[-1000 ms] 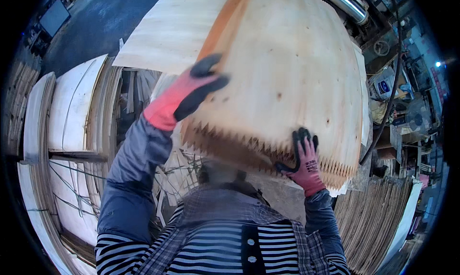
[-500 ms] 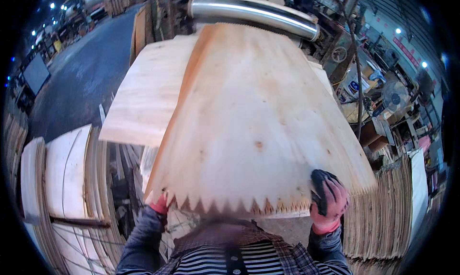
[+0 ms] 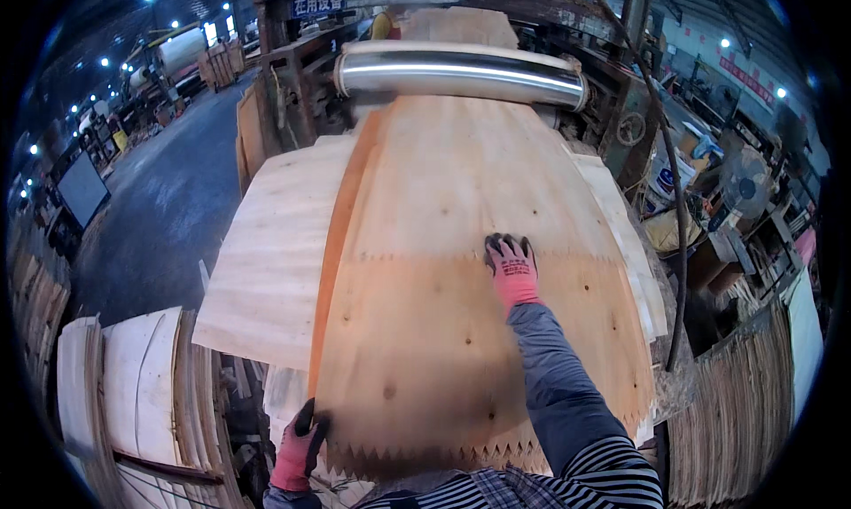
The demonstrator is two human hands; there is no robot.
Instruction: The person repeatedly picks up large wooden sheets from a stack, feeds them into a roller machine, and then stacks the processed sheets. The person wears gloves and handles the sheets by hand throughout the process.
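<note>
A large wood veneer sheet (image 3: 425,332) with a saw-toothed near edge lies in front of me. A toothed seam crosses its far part, where another veneer sheet (image 3: 443,181) continues up to a shiny metal roller (image 3: 461,74). My right hand (image 3: 513,265), in a pink glove with dark fingertips, rests on the veneer at this seam, fingers spread. At the near left corner, my left hand (image 3: 300,445), gloved alike, grips the sheet's edge between thumb and fingers; part of its grip is hidden. A darker orange strip (image 3: 346,234) runs along the left side.
Paler veneer sheets (image 3: 266,252) stick out beneath on the left. Veneer stacks stand on edge at the left (image 3: 142,376) and right (image 3: 736,420). A dark hose (image 3: 681,234) hangs at the right, near a fan (image 3: 746,188). Machine frame posts (image 3: 292,101) flank the roller.
My right hand has left the near edge and reached forward onto the sheet. The veneer, held raised before, now lies flatter. My left hand remains at the near left corner.
</note>
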